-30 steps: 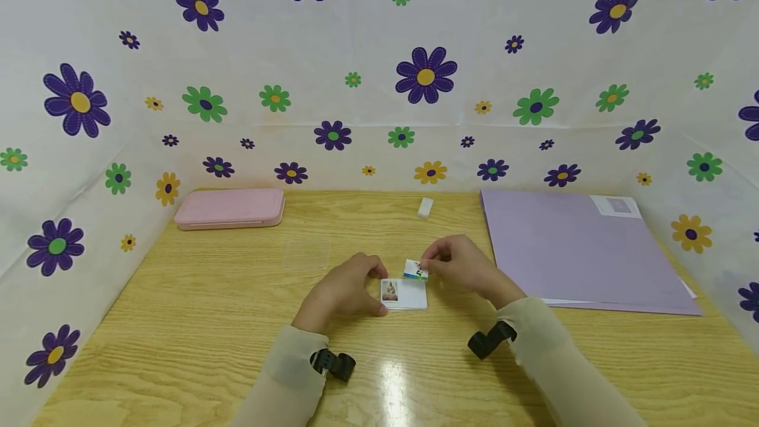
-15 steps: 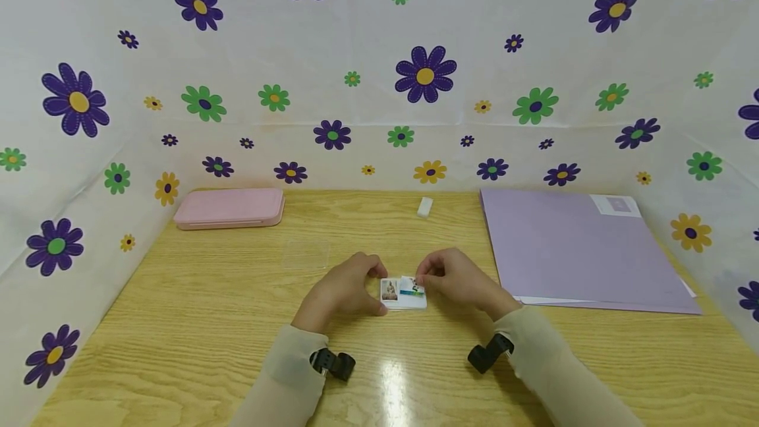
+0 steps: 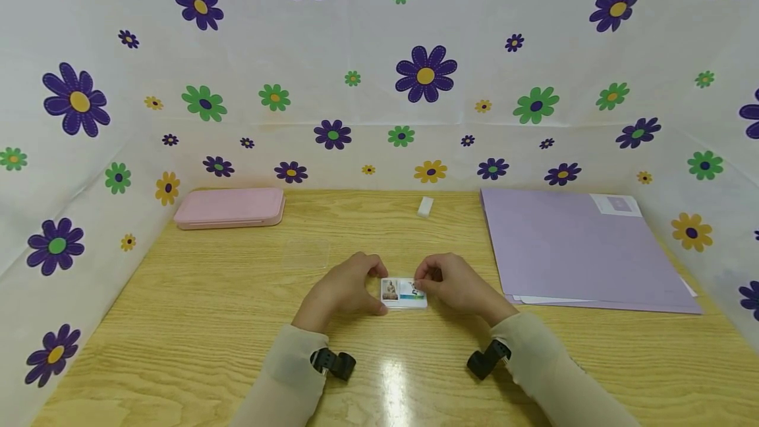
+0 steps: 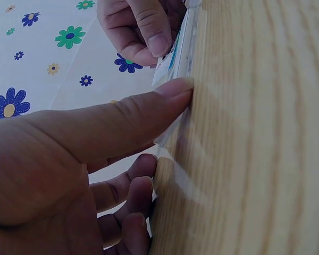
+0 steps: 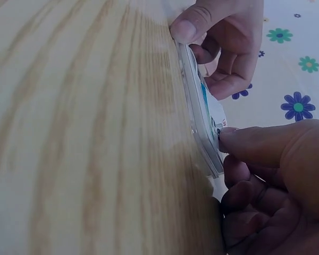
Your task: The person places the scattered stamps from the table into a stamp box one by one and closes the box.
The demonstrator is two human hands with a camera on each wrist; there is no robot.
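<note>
A flat, clear-edged case (image 3: 406, 304) with a white inside lies on the wooden table. My left hand (image 3: 346, 288) grips its left end, thumb on the near edge and a finger at the far edge. On the white, at the left, sits a small stamp-like picture of a statue (image 3: 389, 289). To its right a second small picture with a blue-green strip (image 3: 410, 291) lies on the white. My right hand (image 3: 453, 282) pinches that picture at its right side, fingertips right over the surface. Edge-on in the right wrist view, the case (image 5: 202, 117) shows between both hands.
A thin clear plastic sheet (image 3: 305, 254) lies left of the hands. At the back are a pink pencil case (image 3: 231, 208) and a white eraser (image 3: 425, 207). A large lilac folder (image 3: 581, 249) with papers under it covers the right side.
My right hand has brought the small picture toward me from beyond the case, down onto its white surface, and squared it beside the statue picture. My left hand has stayed in place.
</note>
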